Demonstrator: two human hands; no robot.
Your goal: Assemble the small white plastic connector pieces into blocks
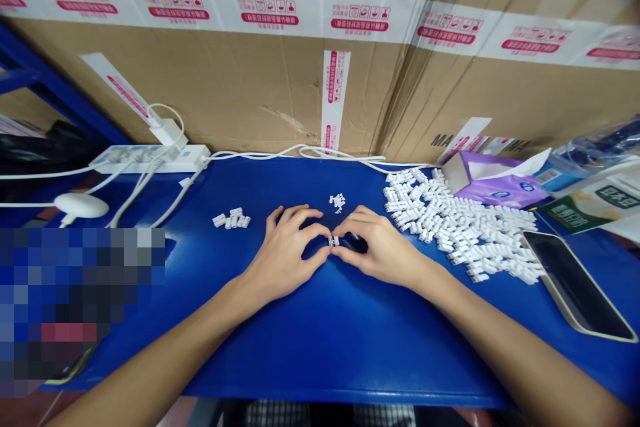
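Observation:
Between my two hands, at the middle of the blue table, is a small white plastic piece [333, 241] with dark gaps in it. My left hand [287, 250] pinches its left side between thumb and forefinger. From the other side, the thumb and forefinger of my right hand [377, 247] close on it too. Just beyond lies a little heap of tiny white bits [339, 201]. Left of my left hand sits a small group of white plastic pieces [233, 219]. A big spread of similar white pieces [465, 223] covers the table to the right.
A phone [580, 285] lies at the right, near a purple tissue pack [495, 180] and a green-and-white package [595, 200]. At the back left is a white power strip [193, 159] with cables. A tall cardboard box [240, 80] stands along the table's back edge.

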